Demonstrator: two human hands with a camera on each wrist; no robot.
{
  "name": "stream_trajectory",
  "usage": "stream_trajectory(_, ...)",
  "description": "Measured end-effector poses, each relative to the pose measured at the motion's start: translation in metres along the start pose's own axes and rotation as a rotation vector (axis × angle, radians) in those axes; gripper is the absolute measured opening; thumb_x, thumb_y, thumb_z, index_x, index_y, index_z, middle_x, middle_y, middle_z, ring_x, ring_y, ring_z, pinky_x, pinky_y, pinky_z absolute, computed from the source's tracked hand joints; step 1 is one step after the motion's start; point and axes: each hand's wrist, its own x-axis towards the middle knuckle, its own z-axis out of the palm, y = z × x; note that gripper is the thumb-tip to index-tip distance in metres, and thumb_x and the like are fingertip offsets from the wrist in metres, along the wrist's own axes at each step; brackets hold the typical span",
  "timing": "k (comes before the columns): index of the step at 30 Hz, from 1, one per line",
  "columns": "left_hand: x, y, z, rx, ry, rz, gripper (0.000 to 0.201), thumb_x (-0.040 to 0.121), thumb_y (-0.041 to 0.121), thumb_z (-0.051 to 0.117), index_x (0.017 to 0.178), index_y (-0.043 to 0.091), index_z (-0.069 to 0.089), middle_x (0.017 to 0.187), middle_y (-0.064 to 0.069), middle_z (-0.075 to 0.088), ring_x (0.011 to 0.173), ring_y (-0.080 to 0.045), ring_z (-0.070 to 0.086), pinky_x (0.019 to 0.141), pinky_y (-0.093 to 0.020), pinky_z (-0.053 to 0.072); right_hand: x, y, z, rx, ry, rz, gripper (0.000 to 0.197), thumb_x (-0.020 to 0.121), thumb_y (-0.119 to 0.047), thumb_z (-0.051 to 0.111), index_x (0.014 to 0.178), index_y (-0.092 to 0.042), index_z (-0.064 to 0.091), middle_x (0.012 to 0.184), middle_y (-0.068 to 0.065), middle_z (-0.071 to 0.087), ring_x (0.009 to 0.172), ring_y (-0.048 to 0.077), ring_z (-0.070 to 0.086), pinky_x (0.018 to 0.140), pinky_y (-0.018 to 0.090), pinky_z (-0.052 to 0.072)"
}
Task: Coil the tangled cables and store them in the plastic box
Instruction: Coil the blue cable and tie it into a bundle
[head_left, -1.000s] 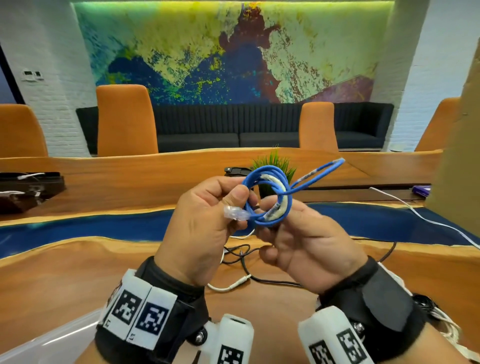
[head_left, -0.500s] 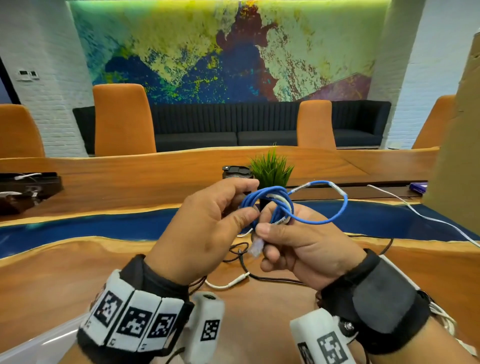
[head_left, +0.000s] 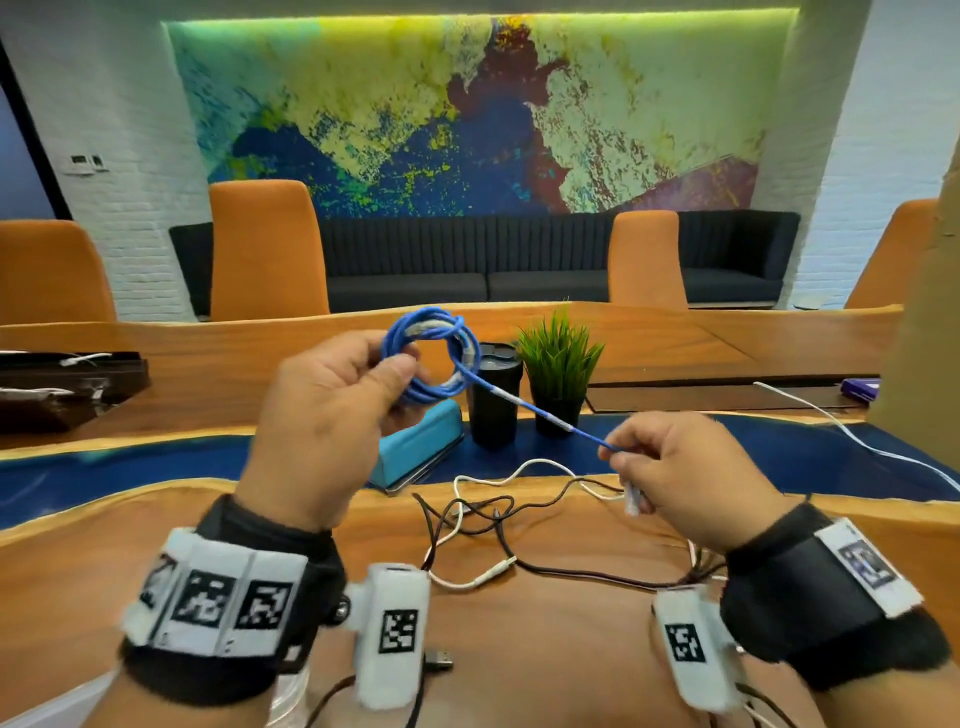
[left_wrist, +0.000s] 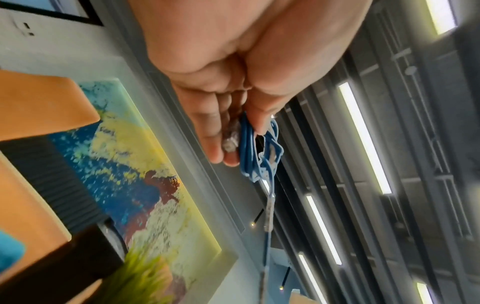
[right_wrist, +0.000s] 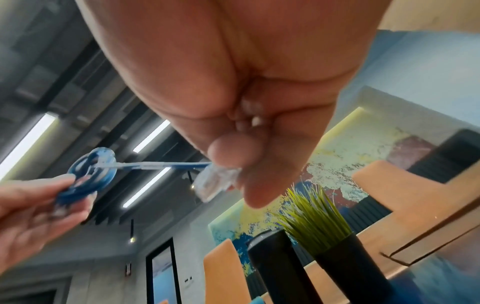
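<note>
A blue cable (head_left: 431, 358) is wound into a small coil held up above the table. My left hand (head_left: 384, 371) pinches the coil (left_wrist: 249, 148) at its left side, with one clear plug (left_wrist: 231, 139) under the fingers. A straight tail of the cable (head_left: 535, 410) runs down to the right to my right hand (head_left: 621, 462), which pinches its end; the clear plug (right_wrist: 215, 183) sticks out below the fingers. Black and white cables (head_left: 483, 519) lie tangled on the wooden table (head_left: 130, 519) beneath. A corner of the clear plastic box (head_left: 31, 719) shows at the bottom left.
A blue case (head_left: 421, 447), a black tumbler (head_left: 493, 395) and a small potted plant (head_left: 558, 374) stand behind the hands. A white cable (head_left: 852, 441) runs along the right. A USB plug (head_left: 439, 662) lies near my left wrist. Orange chairs stand across the table.
The hands have drawn apart: my left hand lifted the coil up and left, and my right hand pulled the cable end down to the right, straightening the tail. The view tilted down.
</note>
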Motion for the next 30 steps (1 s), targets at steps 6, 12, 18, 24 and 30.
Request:
stream_trajectory(6,0.006,-0.008,0.005,-0.361,0.077,-0.207,0.019,0.101,0.007,0.048,0.093,0.010,0.065,0.075,-0.001,0.070,0.074,-0.015,0.070,0.067,-0.029,0.061,-0.007,-0.012,0.001,-0.015,-0.229,-0.073,0.020,0.092,-0.016,0.063,0.083,-0.033,0.069,0.072,0.000,0.067,0.061,0.009,0.062,0.058,0.022,0.053)
stream_trajectory(12,-0.010,0.002,0.024,-0.731,-0.228,-0.391,0.022,0.087,0.017,0.052,0.096,0.009,0.070,0.079,-0.004,0.066,0.071,-0.015,0.066,0.069,-0.034,0.062,-0.009,-0.015,0.026,-0.028,-0.276,-0.138,0.020,0.091,-0.018,0.064,0.083,-0.035,0.070,0.066,-0.012,0.062,0.058,0.002,0.055,0.060,0.028,0.052)
stream_trajectory(18,-0.026,-0.007,0.044,-0.320,-0.554,-0.324,0.022,0.097,0.020,0.053,0.101,0.007,0.070,0.071,-0.004,0.056,0.066,-0.016,0.051,0.066,-0.026,0.047,0.002,-0.010,0.005,0.192,0.192,-0.166,0.016,0.088,-0.011,0.067,0.082,-0.025,0.074,0.060,-0.007,0.066,0.050,0.004,0.054,0.054,0.027,0.046)
stream_trajectory(24,-0.031,-0.010,0.050,-0.106,-0.636,-0.276,0.020,0.100,0.025,0.049,0.102,0.020,0.068,0.080,0.013,0.070,0.072,-0.009,0.054,0.071,-0.031,0.040,-0.011,-0.034,-0.019,0.427,0.286,-0.235,0.013,0.089,-0.003,0.063,0.088,-0.012,0.073,0.065,0.003,0.064,0.047,0.012,0.053,0.043,0.029,0.050)
stream_trajectory(30,-0.040,-0.015,0.064,-0.283,-0.616,-0.300,0.025,0.097,0.029,0.048,0.097,0.025,0.073,0.088,0.000,0.066,0.082,-0.026,0.050,0.077,-0.044,0.037,-0.013,-0.036,-0.018,0.396,0.323,-0.279,0.013,0.091,-0.006,0.063,0.093,-0.014,0.072,0.071,0.004,0.066,0.056,0.011,0.059,0.050,0.025,0.049)
